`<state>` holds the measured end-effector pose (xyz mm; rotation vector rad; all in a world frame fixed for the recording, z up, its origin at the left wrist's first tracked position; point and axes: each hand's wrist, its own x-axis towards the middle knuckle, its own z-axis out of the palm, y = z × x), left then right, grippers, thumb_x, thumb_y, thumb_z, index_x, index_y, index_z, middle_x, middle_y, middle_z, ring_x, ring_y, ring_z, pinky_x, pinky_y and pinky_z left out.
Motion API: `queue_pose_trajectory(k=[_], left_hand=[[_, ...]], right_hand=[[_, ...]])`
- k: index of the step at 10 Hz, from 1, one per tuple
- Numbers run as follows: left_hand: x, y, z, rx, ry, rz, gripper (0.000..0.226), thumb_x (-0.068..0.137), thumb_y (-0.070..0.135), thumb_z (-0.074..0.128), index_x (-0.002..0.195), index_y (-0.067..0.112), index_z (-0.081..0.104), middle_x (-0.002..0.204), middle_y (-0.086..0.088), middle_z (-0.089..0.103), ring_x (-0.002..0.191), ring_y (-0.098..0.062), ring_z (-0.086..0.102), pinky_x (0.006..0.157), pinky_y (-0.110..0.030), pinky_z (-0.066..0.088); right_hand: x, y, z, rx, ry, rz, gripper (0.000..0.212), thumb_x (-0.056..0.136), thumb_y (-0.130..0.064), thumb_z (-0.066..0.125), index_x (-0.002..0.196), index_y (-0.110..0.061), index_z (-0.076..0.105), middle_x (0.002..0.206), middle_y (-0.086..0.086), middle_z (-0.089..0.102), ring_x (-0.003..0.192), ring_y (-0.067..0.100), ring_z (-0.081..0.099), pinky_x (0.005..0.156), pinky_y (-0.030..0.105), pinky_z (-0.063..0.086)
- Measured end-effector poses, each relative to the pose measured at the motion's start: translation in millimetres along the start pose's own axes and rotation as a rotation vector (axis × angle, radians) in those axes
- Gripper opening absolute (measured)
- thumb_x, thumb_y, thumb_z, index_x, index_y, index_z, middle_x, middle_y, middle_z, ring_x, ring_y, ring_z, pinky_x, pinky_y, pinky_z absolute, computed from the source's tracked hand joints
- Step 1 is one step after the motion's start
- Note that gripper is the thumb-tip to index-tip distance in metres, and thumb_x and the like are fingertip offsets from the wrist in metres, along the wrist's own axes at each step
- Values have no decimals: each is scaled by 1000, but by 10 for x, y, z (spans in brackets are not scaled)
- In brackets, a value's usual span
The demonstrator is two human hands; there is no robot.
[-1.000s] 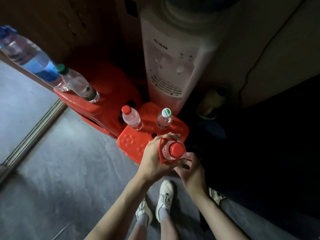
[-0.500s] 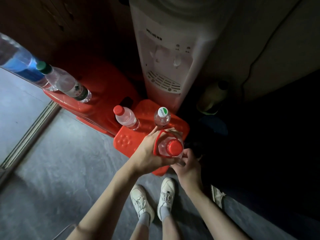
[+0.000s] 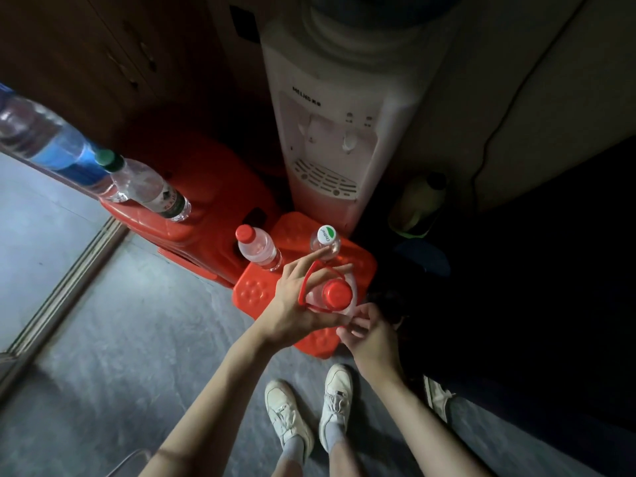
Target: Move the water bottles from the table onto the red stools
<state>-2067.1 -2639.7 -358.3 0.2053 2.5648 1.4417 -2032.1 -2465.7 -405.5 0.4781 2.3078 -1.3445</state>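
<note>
Gripping the large red-capped bottle (image 3: 335,296) from its left side, the left hand (image 3: 292,311) wraps fingers and thumb around the shoulder, with the bottle's red carry loop (image 3: 309,280) arching over the fingers. The right hand (image 3: 370,333) meets the same bottle at its near right side, fingers curled against it just beside the left thumb. The bottle stands over the near part of the small red stool (image 3: 254,294), directly below both hands; whether its base rests on the seat is hidden. Beyond the left hand's fingertips on the same stool stand a red-capped small bottle (image 3: 260,249) and a white-and-green-capped bottle (image 3: 326,239), the latter touching or just past the extended forefinger. Farther left of the left hand, a larger red stool (image 3: 206,201) carries a green-capped bottle (image 3: 148,187) and a blue-labelled bottle (image 3: 51,146). Behind the stools rises a white water dispenser (image 3: 330,132). Below the hands, white shoes (image 3: 309,407) stand on the grey floor (image 3: 120,339).
</note>
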Motion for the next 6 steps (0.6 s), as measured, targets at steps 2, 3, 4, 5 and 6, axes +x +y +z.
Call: queue_pose_trajectory(k=[2,3,4,5,6], left_hand=[[-105,-55,-7,102,0,-83,102,60,67,78,147,28,40,140,6,50,125,-17,45,104,-42,41],[-153,-45,-38,115,-7,-115,92,55,70,77,135,34,50,128,9,56,116,-19,51,98,-46,45],[-178,-37,-77,168,-86,-200,91,49,62,74,133,42,47,126,11,55,116,-20,50,97,-48,45],[-236,-49,-160,285,-190,-223,102,49,45,81,142,36,39,136,4,51,125,-24,46,98,-53,43],[-324,27,-340,363,-202,-280,89,60,33,86,139,26,47,137,1,51,127,-25,46,98,-50,46]], right_hand=[[-206,-191,-148,39,-37,56,40,76,4,76,94,-27,58,100,-3,68,96,13,68,81,31,60],[-349,-306,-269,-18,-3,-31,35,75,-3,78,104,-16,63,94,-9,66,92,6,65,79,15,51],[-487,-429,-376,-22,-5,-78,32,76,-9,80,101,-16,63,95,-6,71,91,4,68,82,21,54],[-606,-542,-453,-38,19,-108,28,77,-9,79,96,-19,61,97,-7,69,93,2,66,77,18,54],[-751,-711,-507,-13,63,-147,27,77,-5,77,92,-20,60,93,-7,68,91,4,66,72,8,50]])
